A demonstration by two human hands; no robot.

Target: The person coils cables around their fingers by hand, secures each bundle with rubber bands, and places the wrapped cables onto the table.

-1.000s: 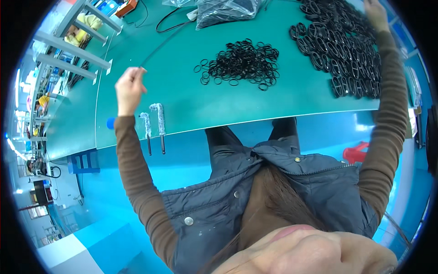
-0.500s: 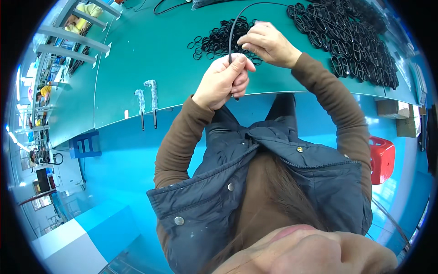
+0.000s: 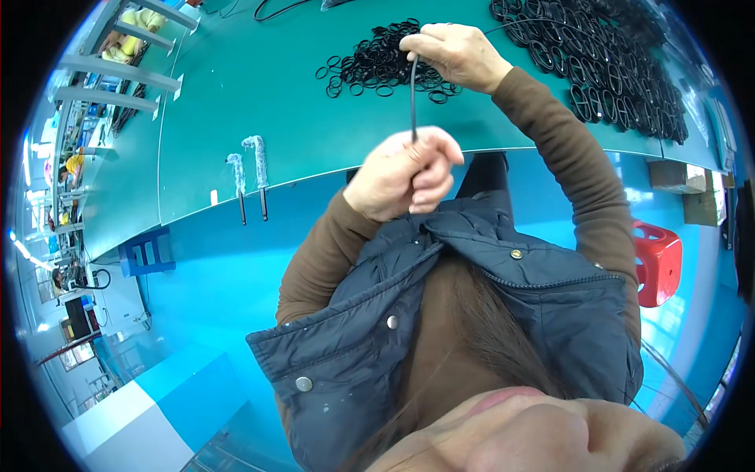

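Observation:
A black cable (image 3: 414, 98) runs taut and nearly upright between my hands. My left hand (image 3: 405, 173) is closed round its lower part, just in front of the table's near edge. Farther off, above the table, my right hand (image 3: 460, 57) pinches the cable between thumb and fingers. Beyond that hand the cable trails away to the right, over the bundles. A loose pile of small black rings (image 3: 384, 57) lies on the table just left of my right hand. The cable's lower end is hidden by my left hand.
Rows of coiled black cables (image 3: 605, 71) cover the right of the green table (image 3: 236, 94). Two black-handled tools with wrapped heads (image 3: 261, 169) overhang its front edge at left. A red stool (image 3: 657, 263) and cardboard boxes (image 3: 700, 193) stand at right, a blue stool (image 3: 148, 252) at left.
My right hand has gone from open beside the cable to pinching it, moving slightly away. My left hand has come down nearer my body, and the cable's arc has straightened between them.

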